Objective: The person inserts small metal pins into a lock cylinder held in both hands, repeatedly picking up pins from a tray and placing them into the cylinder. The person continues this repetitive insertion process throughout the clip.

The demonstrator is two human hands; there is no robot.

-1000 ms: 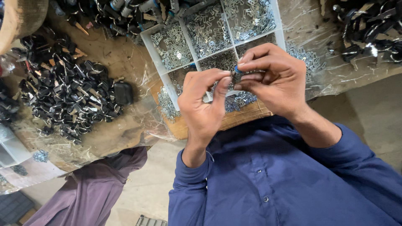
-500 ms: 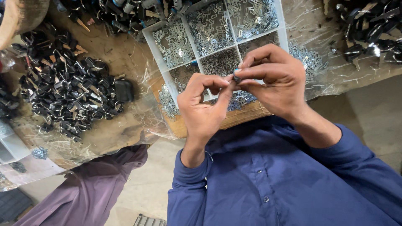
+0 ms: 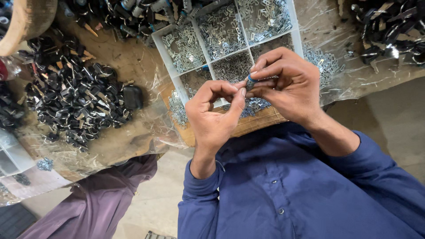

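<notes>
I am pinching a small blue-and-metal piece between the thumb and fingertips of my right hand, fingers curled in narrow around it, and my left hand is closing on the same piece from the other side, thumb tip pressing up against it. The piece is sitting up in the air between both hands, just above the near edge of the white compartment tray, not resting on anything. It is tiny and mostly covered by my fingers, so I cannot tell its exact shape. I am judging it very light and rigid, hard metal with a smooth face, the kind of thing that is apt to slip or spring away if the pinch loosens; holding it by its flat sides with fingertip pads, not nails, looks the safest grip. Beyond my hands the tray's compartments are holding heaps of small silvery metal parts, and more of them are lying loose on the clear plastic sheet covering the counter. Farther left a pile of black parts with rings is spreading over the sheet, with another dark pile at the far right. A person's purple sleeve is showing at lower left.
</notes>
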